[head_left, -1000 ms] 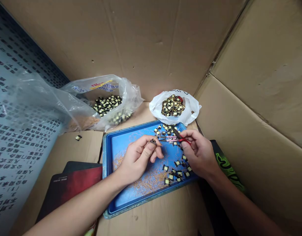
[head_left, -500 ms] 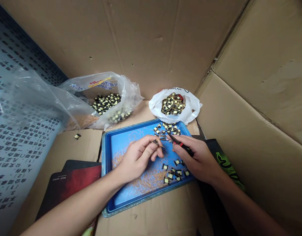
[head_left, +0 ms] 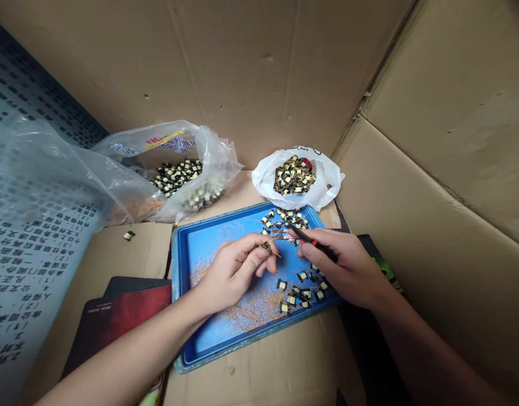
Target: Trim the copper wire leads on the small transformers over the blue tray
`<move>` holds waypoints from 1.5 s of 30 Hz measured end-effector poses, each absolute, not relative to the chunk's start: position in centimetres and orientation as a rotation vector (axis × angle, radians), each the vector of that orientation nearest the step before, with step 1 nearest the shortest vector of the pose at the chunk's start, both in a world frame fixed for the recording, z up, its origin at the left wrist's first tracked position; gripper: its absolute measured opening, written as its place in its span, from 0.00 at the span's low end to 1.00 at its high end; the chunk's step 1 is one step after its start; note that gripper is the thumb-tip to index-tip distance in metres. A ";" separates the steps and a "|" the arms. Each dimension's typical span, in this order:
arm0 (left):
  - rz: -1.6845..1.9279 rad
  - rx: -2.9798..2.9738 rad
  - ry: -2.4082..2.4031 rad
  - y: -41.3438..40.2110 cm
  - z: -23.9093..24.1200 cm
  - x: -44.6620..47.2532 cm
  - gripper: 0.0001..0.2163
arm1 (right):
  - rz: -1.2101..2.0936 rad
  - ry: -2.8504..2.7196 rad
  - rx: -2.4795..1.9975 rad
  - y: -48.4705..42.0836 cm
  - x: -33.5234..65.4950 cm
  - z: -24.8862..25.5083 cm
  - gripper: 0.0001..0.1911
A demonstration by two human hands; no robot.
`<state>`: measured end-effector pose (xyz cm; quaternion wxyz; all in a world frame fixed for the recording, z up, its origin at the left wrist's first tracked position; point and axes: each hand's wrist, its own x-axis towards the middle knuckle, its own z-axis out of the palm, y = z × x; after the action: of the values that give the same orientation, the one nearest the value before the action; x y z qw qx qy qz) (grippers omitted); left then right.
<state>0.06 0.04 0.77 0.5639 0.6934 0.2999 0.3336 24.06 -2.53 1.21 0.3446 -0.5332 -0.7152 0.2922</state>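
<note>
My left hand (head_left: 234,272) pinches a small black and yellow coil part (head_left: 266,246) with thin copper leads, held over the blue tray (head_left: 187,316). My right hand (head_left: 346,266) is closed round red-handled cutters (head_left: 309,241), whose dark tip points left towards the part and sits just apart from it. Several more coil parts (head_left: 302,290) lie on the tray below my right hand, and another cluster of parts (head_left: 284,219) lies at the tray's far edge. Copper wire clippings (head_left: 253,307) are scattered over the tray floor.
A clear plastic bag (head_left: 174,169) of coil parts lies at the back left, a white bag (head_left: 296,179) of parts at the back right. One loose part (head_left: 127,235) sits on the cardboard. A dark red and black pad (head_left: 111,321) lies left of the tray. Cardboard walls surround everything.
My right hand closed the cutters and turned them so the tip points at the part. The view drifted slightly; my left hand kept its pinch on the part.
</note>
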 end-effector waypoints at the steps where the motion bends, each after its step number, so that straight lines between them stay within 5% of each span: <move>1: 0.789 1.627 0.710 0.2 0.7 0.0 0.11 | 0.787 -1.869 -1.341 -2.7 23.9 1.2 0.15; 14: 0.718 1.835 0.624 -0.7 1.4 -0.3 0.11 | 0.648 -1.866 -1.536 -2.3 23.3 0.5 0.18; 30: 0.752 1.667 0.781 0.3 0.4 -0.1 0.13 | 0.750 -1.923 -1.188 -3.1 23.0 1.3 0.17; 45: 0.764 1.869 0.684 -0.8 1.8 -0.4 0.12 | 0.601 -1.860 -1.500 -3.0 22.7 0.3 0.14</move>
<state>-0.37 -0.76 1.75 0.4837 0.7673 0.2810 0.3135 22.75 -2.95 0.32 0.3326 -0.5741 -0.7120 0.2299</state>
